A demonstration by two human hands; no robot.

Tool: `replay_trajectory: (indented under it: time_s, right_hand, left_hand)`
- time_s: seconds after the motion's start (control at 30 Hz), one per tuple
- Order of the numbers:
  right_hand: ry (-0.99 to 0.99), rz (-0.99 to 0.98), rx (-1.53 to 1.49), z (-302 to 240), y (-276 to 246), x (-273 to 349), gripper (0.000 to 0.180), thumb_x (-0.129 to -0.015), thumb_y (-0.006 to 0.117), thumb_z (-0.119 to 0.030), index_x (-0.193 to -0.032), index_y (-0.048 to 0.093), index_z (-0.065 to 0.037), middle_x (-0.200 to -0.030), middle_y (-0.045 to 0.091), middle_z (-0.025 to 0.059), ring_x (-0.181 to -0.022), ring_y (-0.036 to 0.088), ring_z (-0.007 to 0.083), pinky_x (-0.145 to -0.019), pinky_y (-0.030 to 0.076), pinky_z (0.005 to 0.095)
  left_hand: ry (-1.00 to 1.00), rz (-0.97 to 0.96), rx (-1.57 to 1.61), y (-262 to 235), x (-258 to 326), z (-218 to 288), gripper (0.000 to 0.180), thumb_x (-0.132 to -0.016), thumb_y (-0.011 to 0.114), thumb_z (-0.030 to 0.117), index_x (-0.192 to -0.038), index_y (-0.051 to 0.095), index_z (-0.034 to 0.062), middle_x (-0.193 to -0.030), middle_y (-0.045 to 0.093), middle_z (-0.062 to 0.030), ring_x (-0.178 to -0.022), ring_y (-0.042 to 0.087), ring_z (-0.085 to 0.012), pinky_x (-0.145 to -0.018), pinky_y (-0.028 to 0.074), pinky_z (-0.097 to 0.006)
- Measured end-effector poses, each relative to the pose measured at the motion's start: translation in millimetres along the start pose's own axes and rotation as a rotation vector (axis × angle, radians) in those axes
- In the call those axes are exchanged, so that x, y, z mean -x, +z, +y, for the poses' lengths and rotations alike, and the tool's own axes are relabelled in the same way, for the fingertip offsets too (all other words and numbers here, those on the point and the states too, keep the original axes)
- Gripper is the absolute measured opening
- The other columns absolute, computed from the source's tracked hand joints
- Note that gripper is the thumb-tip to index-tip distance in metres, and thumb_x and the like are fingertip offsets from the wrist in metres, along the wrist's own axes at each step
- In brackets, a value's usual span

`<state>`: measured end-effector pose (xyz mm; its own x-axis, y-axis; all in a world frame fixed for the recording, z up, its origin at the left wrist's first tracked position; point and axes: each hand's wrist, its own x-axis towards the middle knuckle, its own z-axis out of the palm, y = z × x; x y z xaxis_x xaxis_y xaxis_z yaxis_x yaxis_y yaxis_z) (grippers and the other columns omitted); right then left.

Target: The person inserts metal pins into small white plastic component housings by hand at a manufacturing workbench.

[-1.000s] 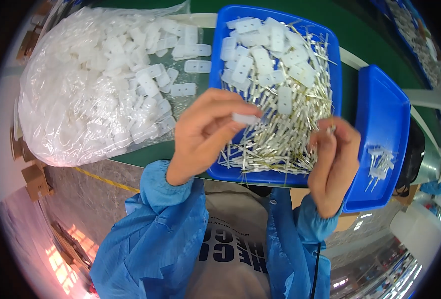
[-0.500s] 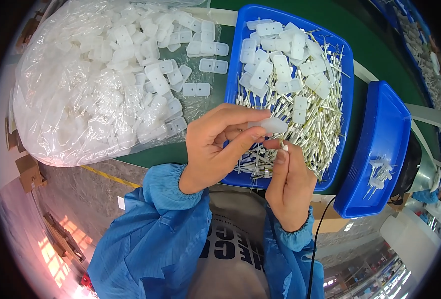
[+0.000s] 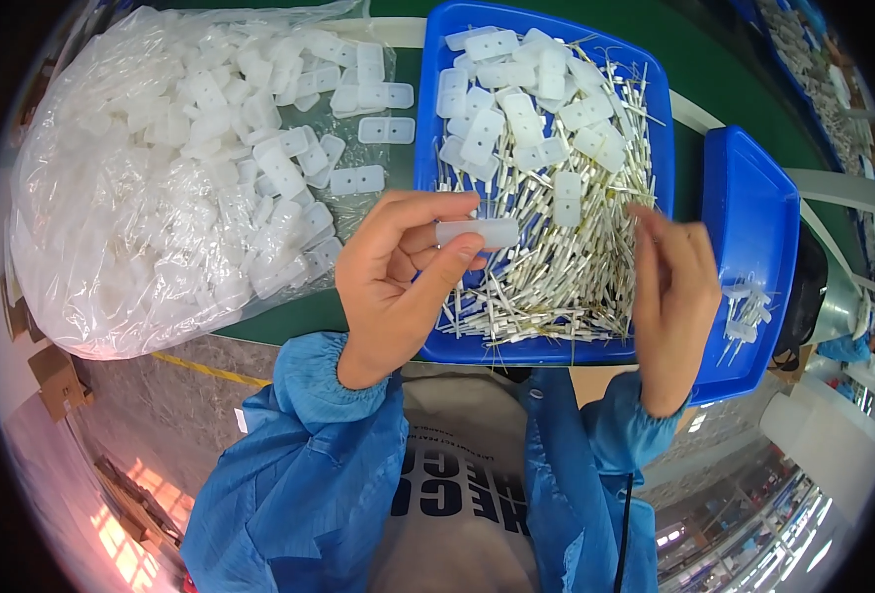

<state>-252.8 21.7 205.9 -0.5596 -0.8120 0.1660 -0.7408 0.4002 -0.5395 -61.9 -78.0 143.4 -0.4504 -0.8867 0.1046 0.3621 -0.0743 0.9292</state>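
My left hand (image 3: 398,272) pinches a translucent white plastic cap (image 3: 482,233) between thumb and fingers, above the left part of a blue tray (image 3: 427,148). Thin wire-like lines show just above the cap; I cannot tell if they belong to it. Over the tray's right edge is my right hand (image 3: 676,296), its fingertips blurred, so whether it holds anything is unclear. A heap of thin white parts with wire leads (image 3: 566,272) fills the tray's near and right side. Several flat translucent caps (image 3: 522,121), many with two small holes, lie on top at the far end.
A large clear plastic bag (image 3: 141,217) full of similar caps spreads over the green table at the left. Right of the tray, a smaller blue tray (image 3: 749,212) holds a few white pieces (image 3: 746,311). A black cable (image 3: 623,534) hangs by my right sleeve.
My right hand has moved away from the left hand, right to the tray's edge. My left hand still grips the cap, now turned more level. The whole view has shifted slightly.
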Motion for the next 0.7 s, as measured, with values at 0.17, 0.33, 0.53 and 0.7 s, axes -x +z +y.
replay_trajectory:
  time_s: [0.17, 0.33, 0.53, 0.7]
  right_hand:
    - [-0.211, 0.054, 0.193, 27.7, 22.0, -19.4, 0.019, -0.081, 0.073, -0.006, -0.100, 0.071, -0.002, -0.100, 0.058, 0.0109, -0.092, 0.054, 0.0284, -0.077, 0.045, 0.0379]
    - [-0.311, 0.115, 0.094, 9.6, 17.4, -4.4, 0.019, -0.084, 0.071, -0.001, -0.099, 0.060, -0.001, -0.096, 0.062, 0.0129, -0.085, 0.061, 0.0279, -0.072, 0.049, 0.0379]
    - [0.005, -0.176, -0.411, -37.6, 24.0, 39.2, 0.027, -0.090, 0.064, 0.002, -0.114, 0.052, -0.001, -0.078, 0.066, 0.0137, -0.061, 0.067, 0.0209, -0.053, 0.050, 0.0306]
    - [-0.165, -0.213, -0.347, -36.5, 39.2, 38.3, 0.017, -0.091, 0.064, -0.002, -0.106, 0.058, -0.001, -0.077, 0.066, 0.0145, -0.057, 0.065, 0.0274, -0.051, 0.049, 0.0337]
  left_hand:
    - [0.140, -0.127, -0.247, -9.7, -2.6, -7.5, 0.033, -0.084, 0.068, -0.010, -0.117, 0.064, -0.0054, -0.110, 0.061, -0.0134, -0.093, 0.067, -0.0182, -0.079, 0.056, -0.027]
    - [0.118, -0.022, -0.227, -0.8, -1.9, -2.6, 0.034, -0.083, 0.068, -0.012, -0.116, 0.065, -0.0061, -0.112, 0.062, -0.0148, -0.097, 0.066, -0.0190, -0.081, 0.056, -0.027]
    - [0.063, -0.037, -0.092, -1.2, -2.9, -5.0, 0.031, -0.089, 0.062, -0.011, -0.120, 0.061, -0.0087, -0.120, 0.056, -0.0176, -0.107, 0.064, -0.0233, -0.087, 0.059, -0.030]
    - [0.023, -0.014, -0.153, 1.7, -4.0, -2.8, 0.030, -0.096, 0.059, 0.000, -0.125, 0.057, -0.0071, -0.113, 0.060, -0.0164, -0.100, 0.069, -0.0299, -0.079, 0.059, -0.032]
